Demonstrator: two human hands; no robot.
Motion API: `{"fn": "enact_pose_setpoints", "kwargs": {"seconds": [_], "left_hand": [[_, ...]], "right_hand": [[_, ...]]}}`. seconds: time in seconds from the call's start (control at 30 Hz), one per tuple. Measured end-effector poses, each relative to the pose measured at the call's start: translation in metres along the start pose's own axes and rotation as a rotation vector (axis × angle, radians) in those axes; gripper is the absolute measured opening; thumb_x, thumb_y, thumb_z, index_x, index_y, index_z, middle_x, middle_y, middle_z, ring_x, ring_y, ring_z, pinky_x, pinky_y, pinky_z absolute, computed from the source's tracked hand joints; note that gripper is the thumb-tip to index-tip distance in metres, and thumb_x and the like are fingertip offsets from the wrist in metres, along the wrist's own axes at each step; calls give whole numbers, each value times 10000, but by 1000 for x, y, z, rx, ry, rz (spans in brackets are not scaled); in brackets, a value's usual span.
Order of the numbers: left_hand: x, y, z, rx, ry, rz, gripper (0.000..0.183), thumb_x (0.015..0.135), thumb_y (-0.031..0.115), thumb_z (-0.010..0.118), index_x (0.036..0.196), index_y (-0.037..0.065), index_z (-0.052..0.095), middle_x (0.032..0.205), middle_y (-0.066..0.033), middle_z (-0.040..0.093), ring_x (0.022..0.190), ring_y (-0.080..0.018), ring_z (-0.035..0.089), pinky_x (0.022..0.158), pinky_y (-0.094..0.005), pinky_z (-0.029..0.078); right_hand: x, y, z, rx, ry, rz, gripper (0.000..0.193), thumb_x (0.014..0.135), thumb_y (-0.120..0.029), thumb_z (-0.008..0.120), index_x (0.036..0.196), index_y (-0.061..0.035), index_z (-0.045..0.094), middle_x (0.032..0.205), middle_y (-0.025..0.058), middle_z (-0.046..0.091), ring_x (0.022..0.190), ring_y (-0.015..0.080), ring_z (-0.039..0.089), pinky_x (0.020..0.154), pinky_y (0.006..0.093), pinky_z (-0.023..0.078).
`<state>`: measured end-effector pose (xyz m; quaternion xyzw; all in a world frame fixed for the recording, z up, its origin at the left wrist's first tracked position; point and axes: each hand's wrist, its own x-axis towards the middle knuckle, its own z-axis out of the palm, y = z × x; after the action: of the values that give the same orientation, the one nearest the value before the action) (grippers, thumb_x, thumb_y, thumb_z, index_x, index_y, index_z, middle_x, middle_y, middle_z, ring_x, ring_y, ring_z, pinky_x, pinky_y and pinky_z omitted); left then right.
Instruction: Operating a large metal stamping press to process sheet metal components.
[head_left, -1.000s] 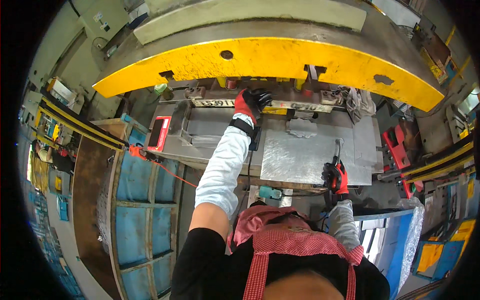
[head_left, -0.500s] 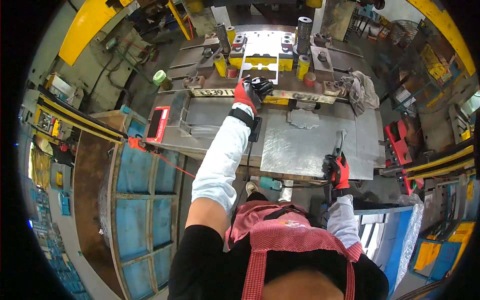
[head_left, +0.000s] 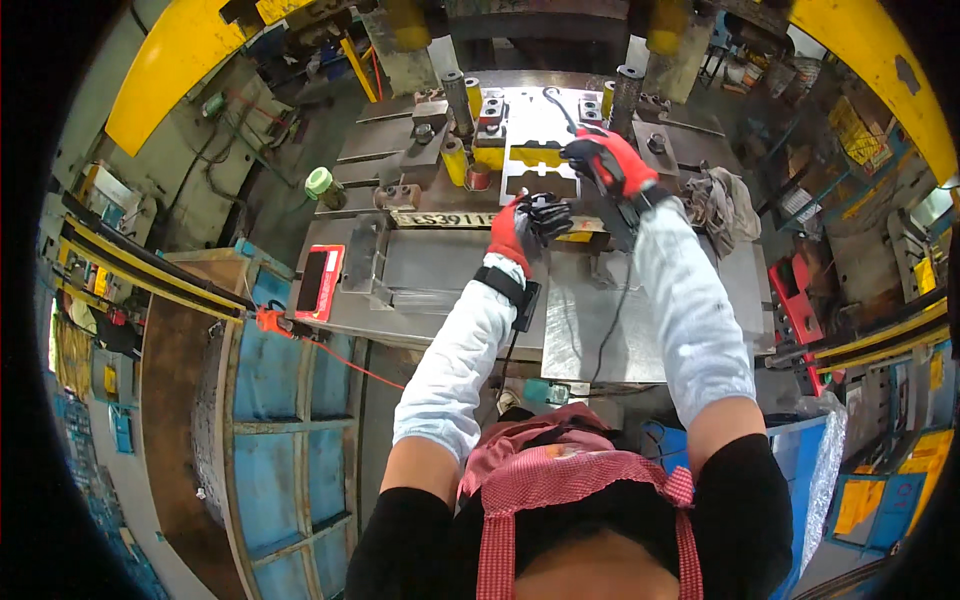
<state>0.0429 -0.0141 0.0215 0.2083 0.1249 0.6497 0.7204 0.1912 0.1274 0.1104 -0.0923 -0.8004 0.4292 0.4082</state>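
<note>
My right hand (head_left: 612, 168), in a red and black glove, is closed around a hand tool with a curved, hook-like metal tip (head_left: 556, 100). A thin dark cord (head_left: 612, 325) hangs down below that hand. The tip lies over a bright flat metal sheet (head_left: 540, 125) with cut-outs, resting on the die between the posts. My left hand (head_left: 532, 222), gloved alike, is at the sheet's near edge, its fingers stretched toward the right and slightly bent. I see nothing in it; whether it touches the sheet I cannot tell. A black strap with a flat device (head_left: 526, 306) sits on my left wrist.
Dark posts (head_left: 458, 103) and yellow cylinders (head_left: 454, 160) flank the sheet. A grey rag (head_left: 722, 205) lies at the right. A metal plate (head_left: 575, 335) covers the near bench. A red-framed panel (head_left: 321, 283) and a green-capped bottle (head_left: 322, 186) are at the left.
My right hand has risen from the near right of the bench to the sheet, bringing the hooked tool along. My left hand remains near the sheet's front edge, with its fingers less curled.
</note>
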Motion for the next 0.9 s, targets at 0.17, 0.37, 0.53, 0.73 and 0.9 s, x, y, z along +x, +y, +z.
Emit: {"fn": "enact_pose_setpoints", "kwargs": {"seconds": [0.17, 0.37, 0.53, 0.73, 0.9], "left_hand": [[-4, 0, 6, 142, 49, -63, 458, 930, 395, 327, 1099, 16, 519, 1009, -162, 615, 869, -297, 619, 770, -419, 505], [-12, 8, -27, 131, 17, -7, 496, 947, 375, 293, 1147, -45, 463, 1055, -216, 574, 976, -345, 570, 887, -414, 450], [-5, 3, -5, 329, -84, 81, 449, 958, 304, 299, 1196, -51, 437, 1120, -205, 548, 975, -329, 579, 887, -414, 468], [-67, 20, -30, 1734, 101, 470, 363, 919, 235, 395, 1032, -43, 598, 880, -160, 646, 807, -253, 637, 708, -350, 511], [-239, 28, -38, 1700, 213, 641, 233, 843, 171, 469, 864, 5, 631, 852, -148, 610, 834, -289, 574, 729, -389, 457]], "right_hand": [[-4, 26, -2, 97, 56, 217, 101, 820, -131, 570, 883, -54, 589, 740, -9, 531, 620, 82, 472, 545, 228, 399], [-140, -95, 6, 475, 265, 529, 406, 813, -62, 509, 1214, -27, 457, 891, 87, 572, 634, 113, 523, 590, 236, 429], [-267, -109, -14, 391, 304, 833, 459, 827, -69, 496, 1278, -43, 412, 893, 63, 596, 582, 81, 485, 532, 226, 426], [-325, -8, -8, 474, 347, 1007, 170, 825, -142, 558, 978, -67, 558, 706, -28, 547, 521, 58, 433, 474, 221, 363], [-286, -67, 17, 393, 387, 1027, 233, 821, -115, 549, 1041, -39, 566, 625, -34, 527, 432, 32, 388, 383, 190, 278]]}}
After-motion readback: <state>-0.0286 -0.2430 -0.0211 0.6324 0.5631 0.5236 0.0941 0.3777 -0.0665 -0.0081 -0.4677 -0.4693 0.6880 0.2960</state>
